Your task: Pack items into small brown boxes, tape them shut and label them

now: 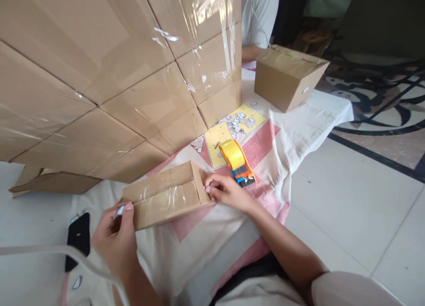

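Note:
A long taped cardboard box [166, 197] lies slantwise on the cloth in front of me. At its left end is my left hand [116, 231], with thumb and fingers closed on a small white sticker [120, 211] with a blue edge. My right hand [227, 192] is at the box's right end, its fingers pinched against that face. A tiny white-and-blue bit, apparently a sticker, shows at those fingertips, mostly covered. Just beyond the right hand rests an orange and blue tape dispenser [244, 173] with a yellowish roll of tape [233, 154].
Stacked taped boxes [133, 93] form a wall behind. Yellow sheets [217, 142] and sticker scraps [237, 122] lie along its foot. Another box [279, 78] stands at the back right, near a person in a white shirt [262, 14]. A black phone-like object [79, 235] and a white cable [76, 253] are left.

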A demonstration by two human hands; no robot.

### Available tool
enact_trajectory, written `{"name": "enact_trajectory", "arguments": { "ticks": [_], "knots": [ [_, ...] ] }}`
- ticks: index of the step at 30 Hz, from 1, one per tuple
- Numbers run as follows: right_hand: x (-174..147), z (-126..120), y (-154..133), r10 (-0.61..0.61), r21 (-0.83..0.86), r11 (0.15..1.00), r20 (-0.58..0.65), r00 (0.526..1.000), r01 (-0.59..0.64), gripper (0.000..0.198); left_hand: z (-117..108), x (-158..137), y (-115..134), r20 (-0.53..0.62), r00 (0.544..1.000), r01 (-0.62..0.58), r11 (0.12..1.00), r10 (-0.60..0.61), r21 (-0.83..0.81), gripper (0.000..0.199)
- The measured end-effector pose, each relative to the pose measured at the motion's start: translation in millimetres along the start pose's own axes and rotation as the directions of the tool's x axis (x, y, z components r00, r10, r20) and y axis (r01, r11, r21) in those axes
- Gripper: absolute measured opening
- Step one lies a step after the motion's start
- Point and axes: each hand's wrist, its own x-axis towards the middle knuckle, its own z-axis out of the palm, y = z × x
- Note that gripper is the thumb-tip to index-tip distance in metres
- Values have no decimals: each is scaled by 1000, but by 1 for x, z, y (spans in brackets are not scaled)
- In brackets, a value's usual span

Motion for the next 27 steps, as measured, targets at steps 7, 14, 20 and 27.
{"name": "enact_trajectory", "arguments": {
  "ticks": [7, 14, 20, 27],
  "knots": [
    [18, 6, 12, 176, 174, 973, -141, 974, -151, 52, -5, 12, -25, 100, 984, -154, 987, 149, 42, 24],
    [5, -5, -4, 164, 276, 956, -234, 958, -96, 25, 0, 4, -19, 41, 999, 17, 996, -14, -88, 31],
    [1, -12, -14, 86, 156, 986, -185, 979, -57, 20, -3, 4, -27, 94, 996, 15, 993, -4, -120, 29],
    [-19, 6, -56, -327, -240, 929, -176, 928, 282, 21, -21, -10, 28, 150, 918, -368, 929, 368, -29, 16]
  ]
}}
